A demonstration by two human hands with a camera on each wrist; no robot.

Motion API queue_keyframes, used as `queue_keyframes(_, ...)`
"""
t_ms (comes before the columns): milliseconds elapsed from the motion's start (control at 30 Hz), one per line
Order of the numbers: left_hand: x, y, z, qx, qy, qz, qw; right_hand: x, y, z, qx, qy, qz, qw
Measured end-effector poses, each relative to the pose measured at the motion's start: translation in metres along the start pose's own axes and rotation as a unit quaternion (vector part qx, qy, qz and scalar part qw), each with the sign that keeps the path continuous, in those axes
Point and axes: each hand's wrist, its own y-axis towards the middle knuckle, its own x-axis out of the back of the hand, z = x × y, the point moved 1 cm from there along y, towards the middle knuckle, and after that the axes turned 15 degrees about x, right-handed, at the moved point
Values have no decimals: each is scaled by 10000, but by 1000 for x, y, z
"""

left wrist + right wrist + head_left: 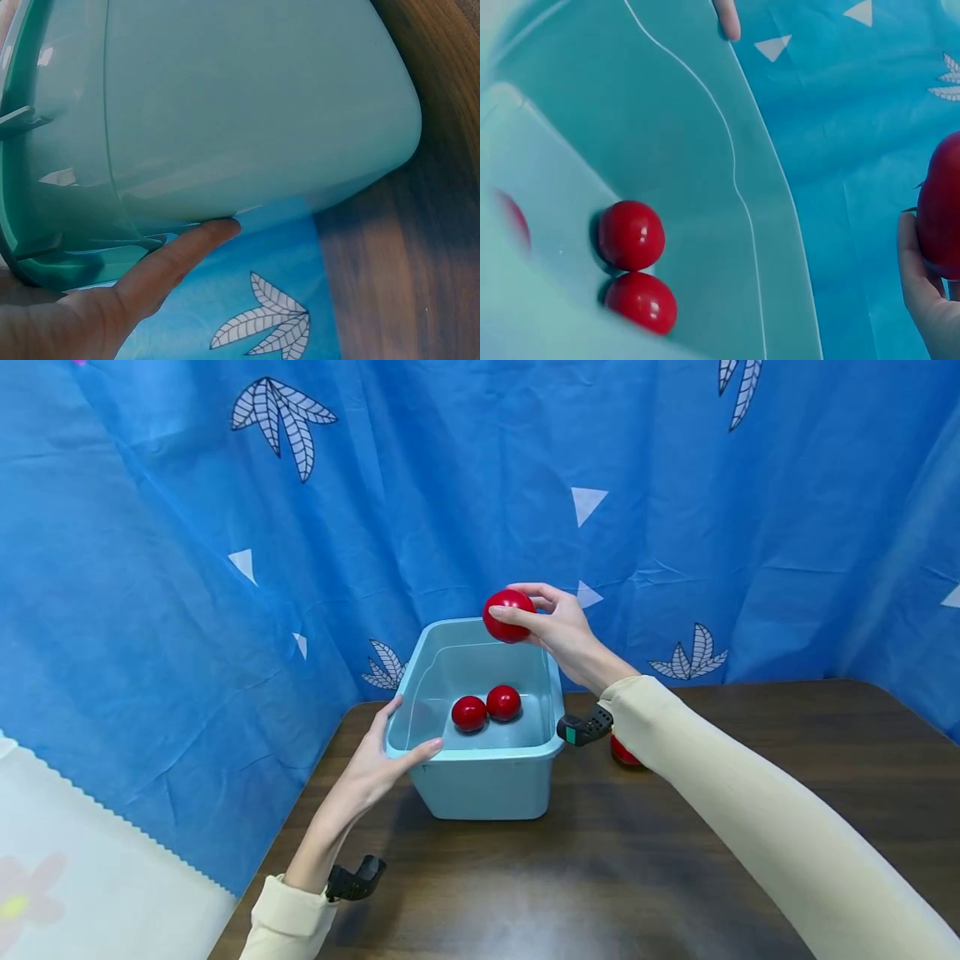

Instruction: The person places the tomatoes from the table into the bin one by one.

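A light blue-green plastic bin (487, 787) stands on the table with two shiny red tomatoes (469, 714) side by side on its floor. My left hand (367, 768) holds the bin's near left corner, thumb along the front rim; in the left wrist view a finger (180, 259) lies against the outer wall below the rim. Above the bin's far right corner, my right hand (558, 622) grips another tomato (507, 616) between thumb and fingers. The right wrist view shows that tomato (941, 210) at its right edge.
Another red tomato (625, 752) sits on the dark wooden table (750, 827) right of the bin, partly hidden by my right sleeve. A blue curtain (480, 485) with leaf prints hangs close behind the bin. White cloth (90, 868) is at the lower left.
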Motion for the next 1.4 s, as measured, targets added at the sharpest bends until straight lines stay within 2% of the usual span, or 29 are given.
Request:
queue_keyframes(167, 2, 0, 0, 2, 3, -111, 9999, -13, 10, -11, -128, 237, -200, 9994)
queue_keyframes(400, -1, 0, 0, -19, -33, -111, 9999, -26, 15, -23, -256, 335, -223, 9989)
queue_keyframes(733, 2, 1, -2, -43, 1, -110, 9999, -25, 15, -26, -260, 287, -54, 9992)
queue_keyframes(933, -2, 2, 0, 9, -12, -34, 10000, -22, 12, -32, -320, 156, -9, 9994)
queue_keyframes(1000, -3, 3, 1, 31, -28, -42, 10000, -21, 10, -33, -249, 95, 0, 9996)
queue_keyframes(1200, -3, 5, 1, -7, -29, -45, 10000, -19, 6, -32, 146, 435, 10, 9989)
queue_keyframes(1400, 0, 2, 1, 37, 25, -74, 10000, -11, 4, -25, 160, 536, 199, 9982)
